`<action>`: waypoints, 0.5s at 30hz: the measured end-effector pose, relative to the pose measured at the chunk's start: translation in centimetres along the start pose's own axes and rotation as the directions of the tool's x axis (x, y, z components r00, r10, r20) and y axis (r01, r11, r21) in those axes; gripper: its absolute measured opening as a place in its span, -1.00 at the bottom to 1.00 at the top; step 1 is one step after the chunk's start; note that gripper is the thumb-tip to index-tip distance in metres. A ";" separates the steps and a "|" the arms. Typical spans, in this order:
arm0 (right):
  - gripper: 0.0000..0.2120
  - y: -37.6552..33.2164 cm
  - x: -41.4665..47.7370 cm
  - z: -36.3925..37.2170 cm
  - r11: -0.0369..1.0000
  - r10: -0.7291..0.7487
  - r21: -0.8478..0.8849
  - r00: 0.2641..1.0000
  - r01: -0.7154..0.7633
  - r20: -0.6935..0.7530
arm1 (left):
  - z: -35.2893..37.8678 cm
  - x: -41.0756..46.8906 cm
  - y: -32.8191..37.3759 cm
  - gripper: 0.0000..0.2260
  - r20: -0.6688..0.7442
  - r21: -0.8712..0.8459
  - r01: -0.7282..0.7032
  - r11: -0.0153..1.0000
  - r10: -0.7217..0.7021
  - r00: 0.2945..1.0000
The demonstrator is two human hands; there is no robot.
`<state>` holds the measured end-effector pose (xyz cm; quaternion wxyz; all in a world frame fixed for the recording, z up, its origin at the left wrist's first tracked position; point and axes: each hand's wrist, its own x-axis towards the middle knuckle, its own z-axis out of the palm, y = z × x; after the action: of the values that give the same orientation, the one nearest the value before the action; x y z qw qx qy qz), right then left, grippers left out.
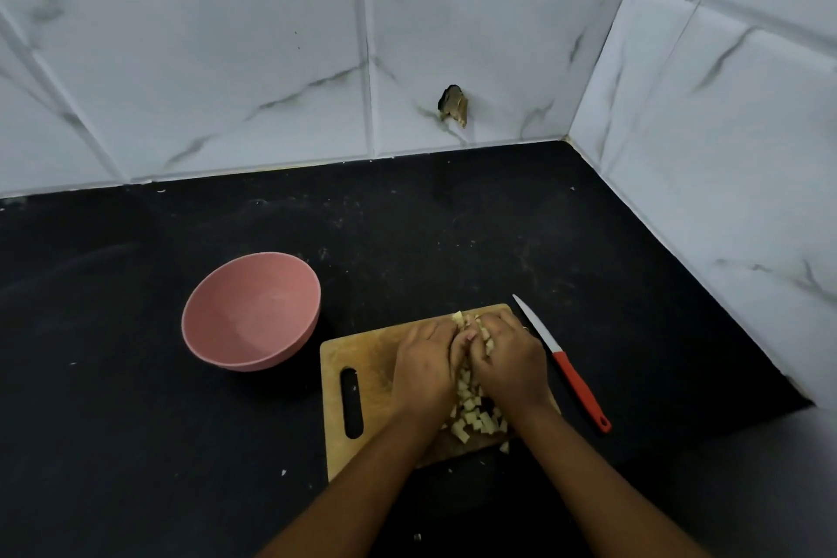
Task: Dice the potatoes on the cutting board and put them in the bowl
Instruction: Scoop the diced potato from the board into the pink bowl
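I am reaching both bare forearms forward from the bottom edge, and they are converging over a light wooden cutting board with a slotted handle (371,358). My left grip (425,369) and my right grip (509,365) are lying palm-down side by side, knuckles up, with their fingertips almost meeting at the far end. Both are curling inward around a heap of pale diced potato pieces (471,403), cupping it from either side. The dice are sitting on the right half of the board, showing in the gap between my palms and spilling out toward the near edge; one piece is lying right at the board's near edge.

My thumbs and the undersides of my fingers are hidden, so I cannot tell how many pieces I am actually lifting. My hands are covering most of the heap.

A round pink bowl (251,313) is standing on the black table (136,421) just left of the board's far corner. A white-bladed knife with a red handle (561,360) is lying on the table beside the board's right edge. White marble-patterned wall tiles (226,59) are rising behind.
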<state>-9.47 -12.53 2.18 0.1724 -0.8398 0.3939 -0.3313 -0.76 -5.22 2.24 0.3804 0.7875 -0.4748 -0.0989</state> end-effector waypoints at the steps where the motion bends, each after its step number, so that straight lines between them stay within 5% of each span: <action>1: -0.60 -0.2 0.2 -0.1 1.000 0.018 0.025 1.000 -0.018 -0.002 | -0.1 0.2 0.0 -0.47 -0.014 -0.036 0.005 0.999 -0.006 1.000; 6: -0.66 -0.9 1.0 -0.5 0.984 0.133 0.121 0.991 -0.131 -0.010 | -0.9 1.2 0.2 -0.71 -0.101 -0.173 0.134 0.976 -0.153 0.983; 9: -0.60 -2.2 1.6 -0.9 0.953 0.223 0.220 0.974 -0.208 -0.042 | -1.8 1.7 0.7 -0.66 -0.088 -0.422 0.262 0.868 -0.327 0.941; 12: -0.59 -4.0 2.4 -1.7 0.847 0.373 0.423 0.927 -0.323 -0.037 | -3.0 2.6 1.2 -0.63 0.053 -0.707 0.433 0.558 -0.570 0.820; 15: -0.60 -6.9 3.4 -2.2 0.567 0.603 0.653 0.793 -0.501 0.085 | -4.3 3.8 2.0 -0.57 0.293 -0.840 0.533 0.104 -0.740 0.606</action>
<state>-5.58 -10.88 9.05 0.5156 -0.5339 0.5089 -0.4360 2.13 -6.67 7.32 0.6878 0.6004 0.0797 -0.4001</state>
